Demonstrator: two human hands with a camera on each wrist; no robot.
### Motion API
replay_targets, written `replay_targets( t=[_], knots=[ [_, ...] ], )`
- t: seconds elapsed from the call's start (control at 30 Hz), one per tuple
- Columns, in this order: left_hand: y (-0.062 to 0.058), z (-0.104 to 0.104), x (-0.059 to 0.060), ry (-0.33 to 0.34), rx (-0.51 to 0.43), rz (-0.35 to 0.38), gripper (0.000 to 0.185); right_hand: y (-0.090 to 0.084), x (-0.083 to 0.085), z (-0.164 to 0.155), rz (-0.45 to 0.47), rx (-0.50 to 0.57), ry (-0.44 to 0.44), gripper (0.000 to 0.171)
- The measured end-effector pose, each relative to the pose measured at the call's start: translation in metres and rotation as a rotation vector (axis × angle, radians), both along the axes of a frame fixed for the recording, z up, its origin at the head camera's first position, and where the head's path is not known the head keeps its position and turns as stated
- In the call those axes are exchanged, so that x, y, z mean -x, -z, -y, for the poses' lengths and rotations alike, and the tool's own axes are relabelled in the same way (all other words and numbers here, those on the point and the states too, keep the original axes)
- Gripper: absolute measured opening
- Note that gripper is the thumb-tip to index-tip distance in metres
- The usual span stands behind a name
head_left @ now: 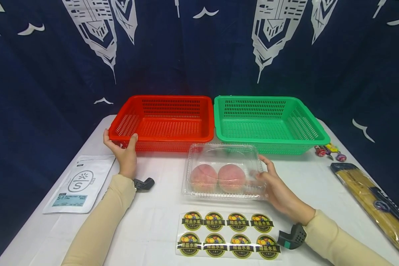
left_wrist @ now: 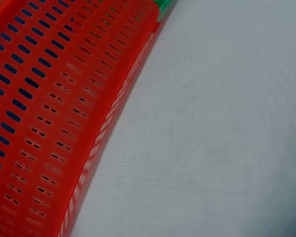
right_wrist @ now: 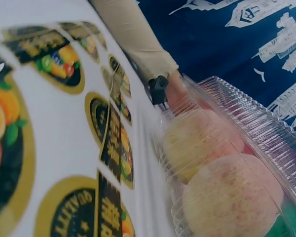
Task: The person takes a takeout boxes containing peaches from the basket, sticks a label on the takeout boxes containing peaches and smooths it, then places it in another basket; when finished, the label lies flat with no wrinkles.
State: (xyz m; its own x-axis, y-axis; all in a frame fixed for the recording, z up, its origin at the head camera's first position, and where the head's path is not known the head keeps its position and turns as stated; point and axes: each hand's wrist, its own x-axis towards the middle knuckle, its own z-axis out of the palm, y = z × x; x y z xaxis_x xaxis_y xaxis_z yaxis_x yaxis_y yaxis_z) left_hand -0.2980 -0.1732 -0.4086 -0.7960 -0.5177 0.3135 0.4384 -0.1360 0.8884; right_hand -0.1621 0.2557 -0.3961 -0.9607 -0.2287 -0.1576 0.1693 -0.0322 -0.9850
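**Hands at the basket rim and the peach box**

A person's left hand (head_left: 124,153) grips the front left corner rim of the red slotted plastic basket (head_left: 163,122), thumb curled over the edge. The right hand (head_left: 277,190), fingers spread and relaxed, touches the right end of the clear plastic clamshell box (head_left: 223,170) holding two pink peaches (head_left: 217,178). The box sits mid-counter, just before both baskets; the green slotted plastic basket (head_left: 269,123) abuts the red. A sheet of round fruit stickers (head_left: 228,234) lies near the white counter (head_left: 159,221) front edge, bare cloth between.
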Motion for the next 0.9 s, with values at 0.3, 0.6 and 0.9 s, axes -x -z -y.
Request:
replay_targets(
  t=[0.3, 0.6, 0.9],
  knots=[
    [0.0, 0.001, 0.002, -0.006, -0.009, -0.019, 0.097, -0.006, 0.002, 0.009, -0.119, -0.322, 0.08, 0.085],
    [-0.001, 0.0, -0.001, -0.004, -0.022, -0.02, 0.096, -0.01, 0.003, 0.009, -0.153, -0.466, 0.08, 0.08],
    [-0.002, -0.002, -0.002, -0.04, 0.025, 0.013, 0.096, -0.013, 0.005, 0.002, -0.21, -0.457, 0.086, 0.082]
  ],
)
